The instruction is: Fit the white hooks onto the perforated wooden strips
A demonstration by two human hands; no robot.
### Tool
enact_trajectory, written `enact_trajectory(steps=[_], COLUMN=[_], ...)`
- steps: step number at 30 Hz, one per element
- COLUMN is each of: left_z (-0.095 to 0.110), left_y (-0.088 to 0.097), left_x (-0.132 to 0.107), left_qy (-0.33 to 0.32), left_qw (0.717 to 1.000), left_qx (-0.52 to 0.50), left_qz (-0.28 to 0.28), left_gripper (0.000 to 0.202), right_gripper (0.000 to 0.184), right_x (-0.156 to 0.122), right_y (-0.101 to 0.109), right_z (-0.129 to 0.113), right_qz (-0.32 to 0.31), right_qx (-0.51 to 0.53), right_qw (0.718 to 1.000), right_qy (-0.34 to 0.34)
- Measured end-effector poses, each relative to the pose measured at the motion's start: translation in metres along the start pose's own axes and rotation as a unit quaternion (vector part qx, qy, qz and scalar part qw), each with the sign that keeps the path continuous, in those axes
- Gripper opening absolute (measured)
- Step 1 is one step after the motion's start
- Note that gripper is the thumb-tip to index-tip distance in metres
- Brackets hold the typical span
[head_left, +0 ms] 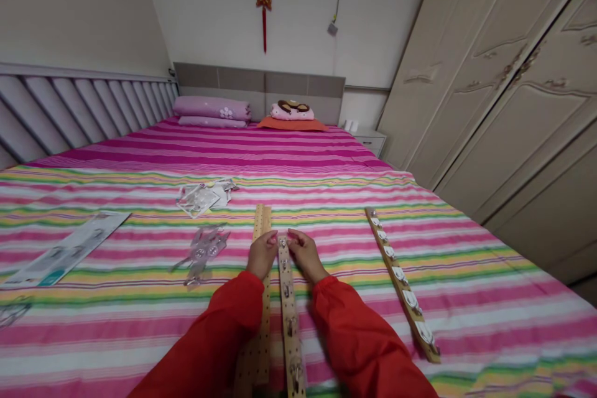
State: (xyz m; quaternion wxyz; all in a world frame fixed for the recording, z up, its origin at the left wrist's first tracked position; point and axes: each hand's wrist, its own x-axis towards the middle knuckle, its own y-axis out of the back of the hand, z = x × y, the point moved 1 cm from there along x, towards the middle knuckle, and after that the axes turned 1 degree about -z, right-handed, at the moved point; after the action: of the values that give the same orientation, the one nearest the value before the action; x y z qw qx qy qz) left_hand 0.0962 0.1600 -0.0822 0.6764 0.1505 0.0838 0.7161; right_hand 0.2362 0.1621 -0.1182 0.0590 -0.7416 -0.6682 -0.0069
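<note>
Both my hands, in red sleeves, meet at the far end of a narrow wooden strip with metal hooks (288, 305) lying on the striped bedspread (140, 323). My left hand (262, 253) pinches that end from the left, fingers closed. My right hand (304, 253) pinches it from the right. Under my left hand lies a wider perforated wooden board (261, 221), pointing away from me.
A second wooden strip with white pads (402, 283) lies to the right. Clear plastic hook pieces (201, 250), a plastic bag of parts (203, 196) and a paper sheet (68, 250) lie left. Pillows (212, 108) sit at the headboard; a wardrobe (513, 87) stands right.
</note>
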Motion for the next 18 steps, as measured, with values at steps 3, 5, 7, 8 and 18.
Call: enact_trajectory(steps=[3,5,7,8,18], left_z=[0.003,0.006,0.011,0.014,0.031], left_y=[0.0,0.0,0.001,0.001,0.009], left_x=[-0.002,-0.004,-0.006,-0.007,-0.004], left_qy=[-0.022,-0.038,-0.064,-0.077,-0.042], left_qw=[0.999,0.996,0.986,0.976,0.937], left_qx=[0.036,0.075,0.152,0.2,0.342], left_qz=[-0.022,-0.032,-0.039,-0.042,-0.047], left_gripper=[0.031,0.03,0.028,0.028,0.016], right_gripper=[0.046,0.039,0.033,0.031,0.029], right_x=[0.0,0.0,-0.001,-0.002,0.003], right_y=[0.001,0.002,0.002,0.002,-0.003], right_z=[-0.001,-0.003,-0.007,-0.009,-0.006], right_qz=[-0.013,-0.029,-0.057,-0.07,-0.063], right_qx=[-0.025,-0.051,-0.077,-0.087,-0.019], right_qw=[0.999,0.998,0.994,0.993,0.995], right_qy=[0.021,0.037,0.047,0.049,-0.069])
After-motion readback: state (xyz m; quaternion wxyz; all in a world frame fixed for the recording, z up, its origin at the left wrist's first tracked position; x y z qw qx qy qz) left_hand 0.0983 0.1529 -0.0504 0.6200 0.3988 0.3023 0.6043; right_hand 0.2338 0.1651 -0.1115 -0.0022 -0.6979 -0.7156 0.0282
